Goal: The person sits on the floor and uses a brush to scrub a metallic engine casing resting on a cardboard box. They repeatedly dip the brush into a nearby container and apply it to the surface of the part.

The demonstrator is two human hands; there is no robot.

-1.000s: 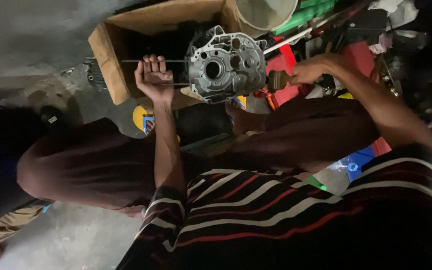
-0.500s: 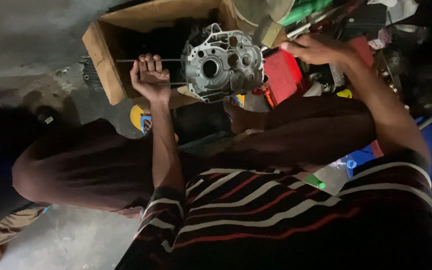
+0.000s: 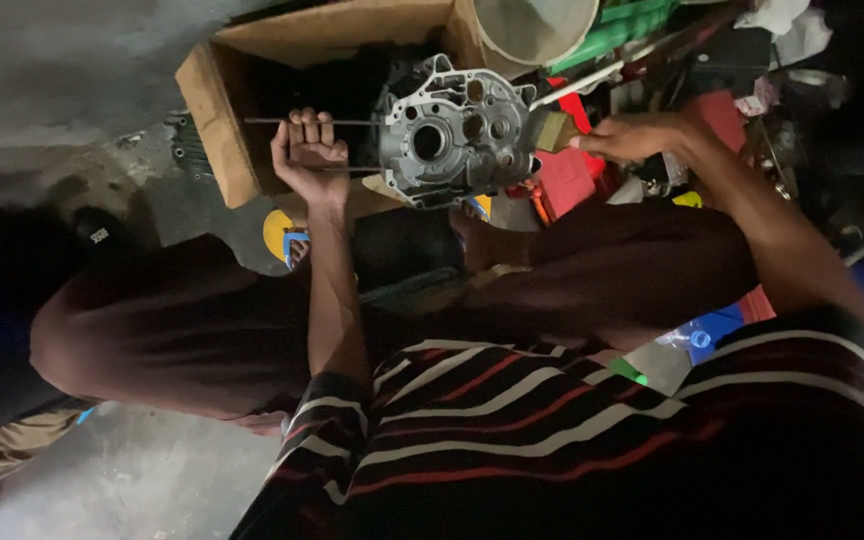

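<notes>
We held the engine case [image 3: 455, 135] up over our lap, just in front of the open cardboard box [image 3: 220, 120]. Our left hand [image 3: 309, 155] was closed in a fist around the thin metal rods [image 3: 297, 122] that stuck out of the case toward the box. Our right hand [image 3: 630, 135] sat on the far side of the case, fingers curled on a small tan block [image 3: 550, 130] at its edge; we could not tell how firmly it gripped.

Room around the case was tight. The box wall stood just beside the rod ends, a pale bucket [image 3: 537, 25] hung close above the case, and red containers [image 3: 567, 180] and loose clutter crowded the side by our right hand. Below the case our knees left only a narrow gap. The open concrete floor [image 3: 52, 80] lay beyond the box.

The case was grey cast metal, rounded, with one large round bore, several smaller holes and bolt lugs around its rim.
</notes>
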